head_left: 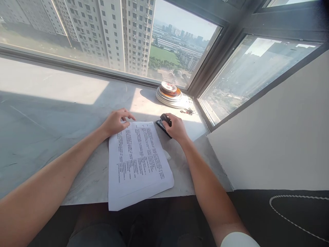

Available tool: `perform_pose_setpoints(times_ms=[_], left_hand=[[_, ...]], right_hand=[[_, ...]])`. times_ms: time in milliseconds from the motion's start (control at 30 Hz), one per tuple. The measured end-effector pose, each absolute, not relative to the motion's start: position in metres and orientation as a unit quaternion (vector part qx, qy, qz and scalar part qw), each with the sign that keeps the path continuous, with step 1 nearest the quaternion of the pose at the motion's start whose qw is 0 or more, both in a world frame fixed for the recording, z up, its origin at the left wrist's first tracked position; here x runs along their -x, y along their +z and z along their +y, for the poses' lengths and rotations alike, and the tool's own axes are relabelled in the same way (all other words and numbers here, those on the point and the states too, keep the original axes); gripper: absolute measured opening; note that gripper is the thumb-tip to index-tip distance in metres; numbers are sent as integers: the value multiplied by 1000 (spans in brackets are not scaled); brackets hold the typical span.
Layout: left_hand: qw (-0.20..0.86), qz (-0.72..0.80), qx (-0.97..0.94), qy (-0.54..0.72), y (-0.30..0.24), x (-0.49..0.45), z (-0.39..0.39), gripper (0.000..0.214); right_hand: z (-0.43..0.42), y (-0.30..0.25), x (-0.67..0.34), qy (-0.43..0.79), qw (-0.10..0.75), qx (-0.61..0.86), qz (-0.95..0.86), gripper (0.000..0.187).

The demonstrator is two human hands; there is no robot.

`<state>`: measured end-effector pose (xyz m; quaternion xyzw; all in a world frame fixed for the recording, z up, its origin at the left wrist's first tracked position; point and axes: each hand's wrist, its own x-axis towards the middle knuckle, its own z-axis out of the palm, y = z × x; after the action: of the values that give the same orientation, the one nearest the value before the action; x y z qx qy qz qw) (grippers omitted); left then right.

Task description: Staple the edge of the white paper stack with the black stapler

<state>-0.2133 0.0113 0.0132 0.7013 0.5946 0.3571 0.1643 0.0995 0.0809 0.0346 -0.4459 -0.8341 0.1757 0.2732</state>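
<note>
Printed sheets of paper (140, 161) lie on the marble sill, their near edge hanging over its front. My left hand (117, 121) rests at the far left corner of the paper, fingers stretched out and apart. Just right of the paper's far right corner, my right hand (176, 127) is wrapped over a black stapler (161, 124). The stapler stands on the sill, apart from the paper by a narrow gap. My palm and fingers hide its rear part.
Behind the stapler, a stack of round lids or dishes (169, 95) stands near the window corner, with a bunch of keys (189, 111) beside it. Window frames (205, 73) bound the marble sill (51, 127). A white wall (277, 137) rises at right; a twisted cord (288, 197) hangs below.
</note>
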Motion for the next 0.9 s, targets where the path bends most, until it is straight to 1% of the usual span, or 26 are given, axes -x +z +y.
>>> perform_pose_setpoints(times_ms=[367,533,700,900], left_hand=[[160,594,-705,354,17,210,10,33],[154,599,-706,346,16,212,10,31],[166,599,-733,277,14,212,10,27],[163,596,-751,232,14,209,9,38]], right_hand=[[74,41,-99,194,263,414,-849,23],[75,39,-98,215,252,410,-850,25],[78,34,-96,194,254,418,-851,31],[81,32,-96,182,248,417,-855,33]])
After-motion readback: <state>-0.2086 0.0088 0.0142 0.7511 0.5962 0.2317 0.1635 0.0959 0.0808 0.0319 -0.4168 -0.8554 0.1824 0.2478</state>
